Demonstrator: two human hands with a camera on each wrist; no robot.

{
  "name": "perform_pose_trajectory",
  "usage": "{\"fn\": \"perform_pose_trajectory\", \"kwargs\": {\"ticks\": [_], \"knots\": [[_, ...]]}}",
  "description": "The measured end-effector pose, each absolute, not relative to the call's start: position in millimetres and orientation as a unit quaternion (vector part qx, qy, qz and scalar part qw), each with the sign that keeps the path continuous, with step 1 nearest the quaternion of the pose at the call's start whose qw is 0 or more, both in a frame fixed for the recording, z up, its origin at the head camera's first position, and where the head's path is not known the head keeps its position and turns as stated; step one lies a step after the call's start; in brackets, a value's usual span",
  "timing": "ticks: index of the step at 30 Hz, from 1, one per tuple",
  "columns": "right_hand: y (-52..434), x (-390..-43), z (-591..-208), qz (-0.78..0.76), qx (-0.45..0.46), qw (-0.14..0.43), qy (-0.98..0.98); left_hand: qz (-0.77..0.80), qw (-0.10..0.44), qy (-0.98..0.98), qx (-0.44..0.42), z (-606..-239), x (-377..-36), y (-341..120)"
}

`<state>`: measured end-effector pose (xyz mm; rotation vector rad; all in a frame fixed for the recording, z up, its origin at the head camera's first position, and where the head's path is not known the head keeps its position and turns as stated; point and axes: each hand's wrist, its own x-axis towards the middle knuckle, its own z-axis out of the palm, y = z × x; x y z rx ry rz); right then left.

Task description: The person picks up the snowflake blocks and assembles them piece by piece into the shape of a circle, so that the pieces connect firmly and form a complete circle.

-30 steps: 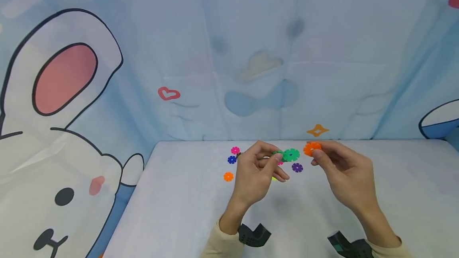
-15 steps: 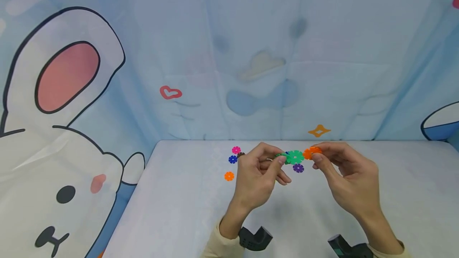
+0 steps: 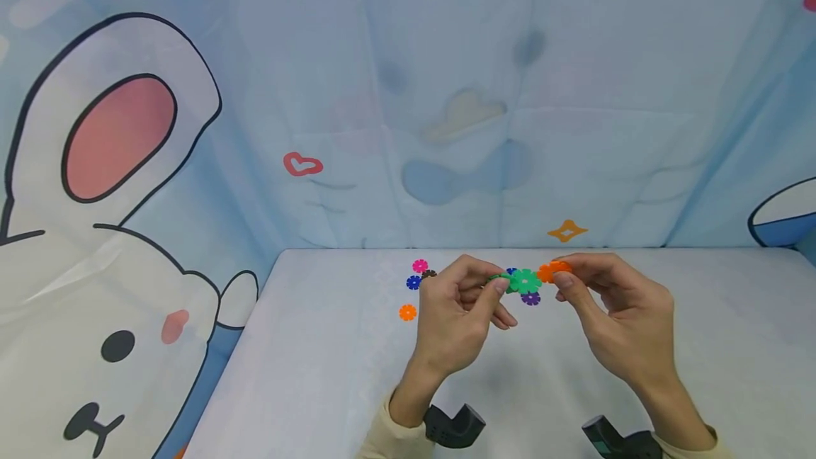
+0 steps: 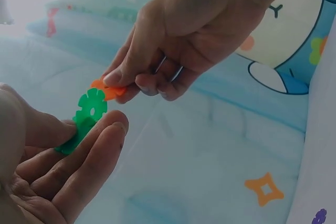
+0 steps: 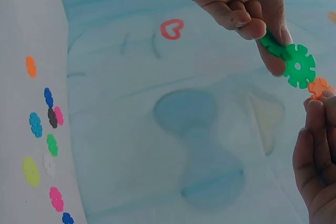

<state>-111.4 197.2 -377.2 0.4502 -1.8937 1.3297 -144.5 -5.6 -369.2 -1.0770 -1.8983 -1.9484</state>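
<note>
My left hand [image 3: 455,314] pinches a green notched disc between thumb and fingers; joined to it at an angle is a second green snowflake disc [image 3: 525,281], best seen in the right wrist view. An orange snowflake disc [image 3: 552,272] is pinched by the thumb and fingers of my right hand [image 3: 621,314]. Its edge meets the rim of the outer green disc [image 4: 93,104]; whether their slots are interlocked I cannot tell. Both hands are raised over the white table. Fingers cover part of the held green disc and part of the orange one.
Loose discs lie on the table [image 3: 306,374]: pink [image 3: 419,266], blue [image 3: 414,282], orange [image 3: 407,312] and purple [image 3: 530,299]. The right wrist view adds a yellow disc [image 5: 31,171] and a white disc [image 5: 49,164]. A printed curtain [image 3: 357,91] stands behind the table.
The orange and green discs, apart one second ago, came edge to edge by half a second ago. Since then the hands have barely moved.
</note>
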Motion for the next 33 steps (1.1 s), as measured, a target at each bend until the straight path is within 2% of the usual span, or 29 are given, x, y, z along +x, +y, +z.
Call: {"fn": "perform_pose_trajectory", "kwargs": {"ticks": [25,33], "knots": [[191.5,-112.0,-378.3,0.57,0.178,0.379,-0.707,-0.684,0.12,-0.616,-0.371,-371.7,-141.8,-1.4],[192.9,-111.6,-377.8,0.621,0.177,0.348,-0.68,-0.684,0.109,-0.613,-0.38,-375.2,-144.9,-0.6]]}}
